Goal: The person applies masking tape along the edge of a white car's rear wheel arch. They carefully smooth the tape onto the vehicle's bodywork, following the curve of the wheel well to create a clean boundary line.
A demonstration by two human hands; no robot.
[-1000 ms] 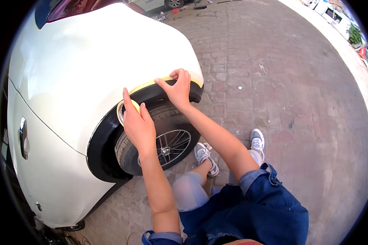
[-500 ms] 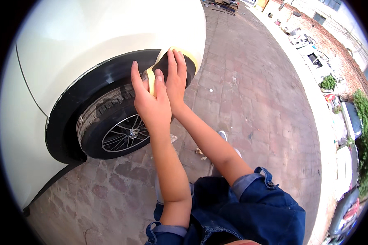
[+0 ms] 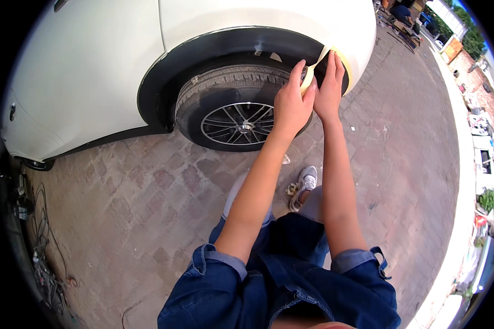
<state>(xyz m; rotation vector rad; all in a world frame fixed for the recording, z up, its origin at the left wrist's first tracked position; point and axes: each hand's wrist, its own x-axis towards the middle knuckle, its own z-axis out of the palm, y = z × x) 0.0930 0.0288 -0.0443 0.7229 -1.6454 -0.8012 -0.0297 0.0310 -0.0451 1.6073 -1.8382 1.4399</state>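
My left hand [image 3: 291, 109] grips a roll of pale yellow masking tape [image 3: 308, 80] between thumb and fingers. From the roll, a loose strip of tape [image 3: 322, 55] runs up to the edge of a white car's black wheel-arch trim [image 3: 214, 48]. More tape [image 3: 346, 63] lies along the right end of that edge, between trim and white bodywork [image 3: 225, 13]. My right hand [image 3: 327, 97] lies against the trim just right of the roll, its fingers stretched out and their tips at the taped edge. Below the arch is a tyre [image 3: 197, 109] with a spoked wheel [image 3: 245, 129].
Stone paving [image 3: 148, 203] surrounds the car. My shoe [image 3: 307, 180] stands near the wheel, beside small crumpled scraps. Cables [image 3: 41, 219] and clutter line the left edge. At the far top right, a person [image 3: 402, 13] bends near scattered parts.
The view has swung left, showing more of the car's side and shifting the wheel and hands rightward in the picture. Both hands stay at the arch's right end, the left still holding the tape roll.
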